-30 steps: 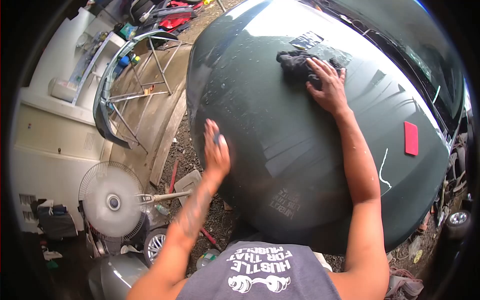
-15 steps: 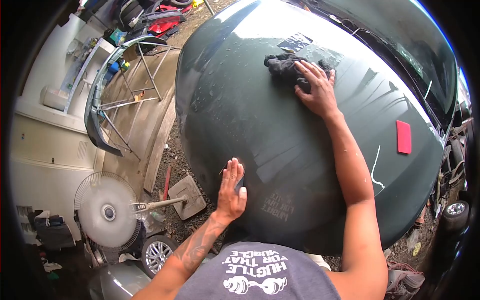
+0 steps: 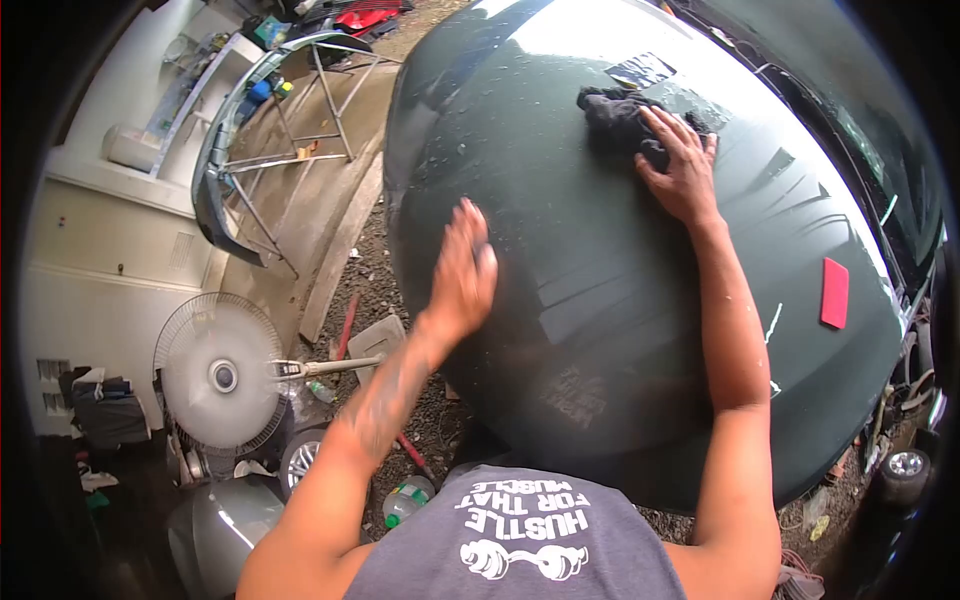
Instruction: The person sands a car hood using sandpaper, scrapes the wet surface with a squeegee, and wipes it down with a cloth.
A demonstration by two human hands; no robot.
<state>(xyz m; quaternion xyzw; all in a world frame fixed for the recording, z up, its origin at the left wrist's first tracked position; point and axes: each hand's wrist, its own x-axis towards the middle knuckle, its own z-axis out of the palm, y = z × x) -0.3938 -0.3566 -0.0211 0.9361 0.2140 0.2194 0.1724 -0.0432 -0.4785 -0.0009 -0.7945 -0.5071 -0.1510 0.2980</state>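
Observation:
The dark green car hood (image 3: 590, 250) fills the middle, with water drops toward its upper left. My left hand (image 3: 465, 270) lies on the hood's left side, a bit blurred, with a small dark piece partly showing under its fingers. Farther up, my right hand (image 3: 682, 165) presses on a bunched black cloth (image 3: 620, 115) with its fingers spread over the cloth's right end. Just beyond the cloth is a dark, shiny patch (image 3: 642, 70). A flat red pad (image 3: 834, 293) rests on the hood at the right.
A standing fan (image 3: 222, 375) is at the left, its pole reaching toward the hood. Behind it a bumper (image 3: 208, 190) leans on a metal frame (image 3: 338, 120). A plastic bottle (image 3: 408, 500) lies on the ground by my shirt. A wheel (image 3: 905, 465) stands at the far right.
My left hand has moved up the hood, after sliding down toward me between the two earlier frames. My right hand stays on the black cloth near the same patch, while the view has shifted.

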